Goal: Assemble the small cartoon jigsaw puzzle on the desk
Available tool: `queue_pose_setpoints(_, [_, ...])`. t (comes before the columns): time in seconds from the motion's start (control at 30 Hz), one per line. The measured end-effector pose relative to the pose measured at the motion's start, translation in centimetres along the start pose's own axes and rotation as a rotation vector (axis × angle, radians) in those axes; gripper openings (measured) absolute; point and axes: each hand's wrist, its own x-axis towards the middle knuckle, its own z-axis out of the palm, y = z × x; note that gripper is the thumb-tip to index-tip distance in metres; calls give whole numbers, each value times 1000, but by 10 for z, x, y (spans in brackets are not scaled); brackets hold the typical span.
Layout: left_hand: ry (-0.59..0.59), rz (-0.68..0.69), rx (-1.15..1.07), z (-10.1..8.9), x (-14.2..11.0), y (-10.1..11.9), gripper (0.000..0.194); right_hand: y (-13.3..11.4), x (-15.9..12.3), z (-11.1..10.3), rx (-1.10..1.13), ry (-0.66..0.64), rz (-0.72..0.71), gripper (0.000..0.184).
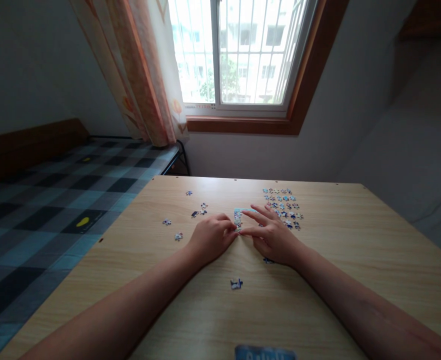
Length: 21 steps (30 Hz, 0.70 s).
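Both my hands rest on a light wooden table (336,260), meeting at a small assembled patch of jigsaw puzzle (238,216). My left hand (211,237) is curled, its fingertips pinched at the patch's lower edge; what it pinches is too small to make out. My right hand (271,235) lies with fingers stretched out, fingertips touching the patch from the right. A group of several loose puzzle pieces (283,206) lies just right of my right hand. One piece (236,283) sits nearer me, between my forearms.
Scattered single pieces (198,212) lie left of my hands. A blue box edge (265,353) shows at the table's near edge. A bed with a checked cover (55,210) stands to the left, and a curtained window (239,55) is behind the table.
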Motion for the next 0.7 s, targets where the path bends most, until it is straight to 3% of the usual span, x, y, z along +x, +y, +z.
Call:
queue_pose_setpoints(0.23, [22,69,27,3,-1,-4,18,0,1,0,13,-5,13,49])
queue_pose_setpoints(0.7, [9,29,35,2,3,-1,19,1,1,-1,34,-10,27,46])
